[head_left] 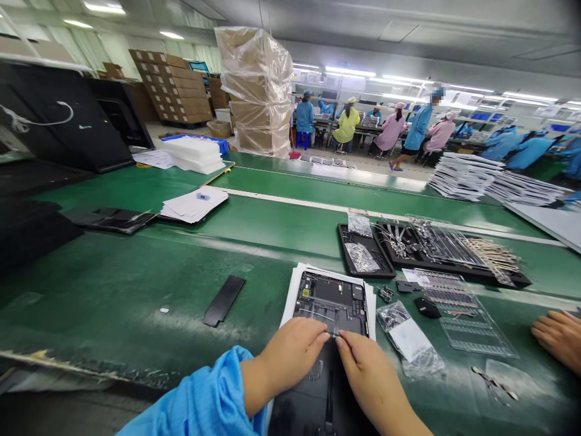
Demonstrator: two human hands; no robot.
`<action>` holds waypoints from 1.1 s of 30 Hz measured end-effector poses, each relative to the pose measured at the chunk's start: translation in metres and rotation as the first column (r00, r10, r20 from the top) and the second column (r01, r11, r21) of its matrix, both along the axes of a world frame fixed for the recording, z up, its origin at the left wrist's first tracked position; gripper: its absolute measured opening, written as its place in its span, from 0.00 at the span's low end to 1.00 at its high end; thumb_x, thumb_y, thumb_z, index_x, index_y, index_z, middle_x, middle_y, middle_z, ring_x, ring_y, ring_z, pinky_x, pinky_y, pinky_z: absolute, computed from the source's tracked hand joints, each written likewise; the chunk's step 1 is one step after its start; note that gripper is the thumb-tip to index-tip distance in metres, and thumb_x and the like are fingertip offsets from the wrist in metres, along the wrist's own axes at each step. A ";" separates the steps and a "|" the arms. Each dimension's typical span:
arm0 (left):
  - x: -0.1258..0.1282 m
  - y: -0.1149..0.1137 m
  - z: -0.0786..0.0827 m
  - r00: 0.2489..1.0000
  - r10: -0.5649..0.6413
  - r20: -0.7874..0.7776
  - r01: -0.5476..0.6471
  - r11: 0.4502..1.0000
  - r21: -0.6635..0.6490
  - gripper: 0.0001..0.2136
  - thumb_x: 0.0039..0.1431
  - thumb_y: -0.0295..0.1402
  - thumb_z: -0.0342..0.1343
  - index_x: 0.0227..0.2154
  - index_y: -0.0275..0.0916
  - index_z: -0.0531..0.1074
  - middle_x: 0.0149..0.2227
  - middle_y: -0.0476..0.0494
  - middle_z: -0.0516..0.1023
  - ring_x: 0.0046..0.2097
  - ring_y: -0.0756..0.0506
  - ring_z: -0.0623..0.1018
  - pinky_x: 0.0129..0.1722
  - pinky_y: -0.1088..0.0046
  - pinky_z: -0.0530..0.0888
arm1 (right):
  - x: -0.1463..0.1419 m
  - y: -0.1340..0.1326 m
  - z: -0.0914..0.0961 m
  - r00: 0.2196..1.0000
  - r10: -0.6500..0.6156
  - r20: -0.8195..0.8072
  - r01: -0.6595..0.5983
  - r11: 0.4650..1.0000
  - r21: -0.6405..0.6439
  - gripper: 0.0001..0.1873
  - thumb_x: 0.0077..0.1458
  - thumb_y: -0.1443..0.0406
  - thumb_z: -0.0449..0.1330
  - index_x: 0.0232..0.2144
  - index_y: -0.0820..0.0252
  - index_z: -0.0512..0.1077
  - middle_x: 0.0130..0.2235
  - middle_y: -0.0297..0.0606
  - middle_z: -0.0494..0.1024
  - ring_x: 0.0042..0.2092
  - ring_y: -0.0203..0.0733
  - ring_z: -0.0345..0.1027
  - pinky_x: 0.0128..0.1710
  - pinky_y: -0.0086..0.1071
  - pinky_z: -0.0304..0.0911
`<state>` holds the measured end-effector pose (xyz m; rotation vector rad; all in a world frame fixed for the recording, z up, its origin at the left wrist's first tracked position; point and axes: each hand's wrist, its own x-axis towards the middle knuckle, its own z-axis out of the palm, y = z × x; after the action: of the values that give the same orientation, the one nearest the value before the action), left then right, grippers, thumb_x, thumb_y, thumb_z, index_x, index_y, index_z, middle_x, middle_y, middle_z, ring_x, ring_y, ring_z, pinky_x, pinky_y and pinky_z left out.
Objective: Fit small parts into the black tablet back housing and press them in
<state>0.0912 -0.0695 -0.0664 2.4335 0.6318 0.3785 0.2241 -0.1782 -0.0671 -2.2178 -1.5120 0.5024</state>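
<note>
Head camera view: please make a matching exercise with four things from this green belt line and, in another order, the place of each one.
Things:
1. Dark electronic panel
2. Black strip
3. Small black tray
4. Plastic-wrapped cardboard stack

Places:
A. Far back, beyond the belt
B. Alone on the belt, left of the left hand
C. On white paper, touched by the right hand
D. Beyond the panel, holding clear bags

Pairs: 1-C; 2-B; 3-D; 4-A

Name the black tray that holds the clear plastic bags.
The smaller, left-hand black tray; the longer tray beside it holds loose metal parts instead.
</note>
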 end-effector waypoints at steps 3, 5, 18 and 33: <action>-0.002 -0.001 -0.003 1.000 -0.005 0.003 0.005 1.000 0.006 0.09 0.60 0.31 0.45 0.38 0.39 0.71 0.37 0.47 0.76 0.40 0.46 0.74 0.43 0.68 0.70 | -0.001 -0.001 -0.001 1.000 0.003 0.009 -0.003 1.000 0.004 0.18 0.60 0.61 0.45 0.43 0.60 0.71 0.44 0.41 0.74 0.45 0.45 0.66 0.46 0.36 0.58; -0.004 -0.001 -0.005 1.000 -0.012 0.013 0.012 1.000 0.007 0.09 0.60 0.31 0.45 0.37 0.40 0.71 0.37 0.47 0.76 0.40 0.46 0.74 0.43 0.67 0.70 | -0.002 -0.002 -0.001 1.000 0.009 0.012 -0.009 1.000 0.016 0.17 0.60 0.62 0.45 0.42 0.60 0.71 0.43 0.40 0.75 0.44 0.44 0.66 0.46 0.36 0.59; -0.005 -0.001 -0.014 0.998 -0.042 0.043 0.040 0.998 0.038 0.09 0.60 0.32 0.45 0.36 0.40 0.70 0.36 0.47 0.76 0.39 0.45 0.73 0.41 0.67 0.70 | -0.004 -0.006 -0.007 1.000 0.021 -0.009 -0.021 1.000 0.021 0.16 0.60 0.63 0.45 0.40 0.59 0.71 0.41 0.40 0.75 0.43 0.44 0.67 0.45 0.35 0.58; -0.006 0.002 -0.018 0.996 -0.068 0.059 0.066 0.997 0.039 0.09 0.60 0.33 0.44 0.36 0.41 0.69 0.36 0.48 0.75 0.40 0.46 0.73 0.42 0.68 0.70 | -0.006 -0.005 -0.001 0.999 0.004 0.037 -0.006 0.999 0.051 0.14 0.59 0.64 0.47 0.40 0.57 0.72 0.40 0.38 0.76 0.42 0.43 0.68 0.43 0.33 0.59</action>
<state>0.0851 -0.0674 -0.0844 2.4621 0.5204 0.4377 0.2178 -0.1828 -0.0681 -2.1959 -1.5316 0.4218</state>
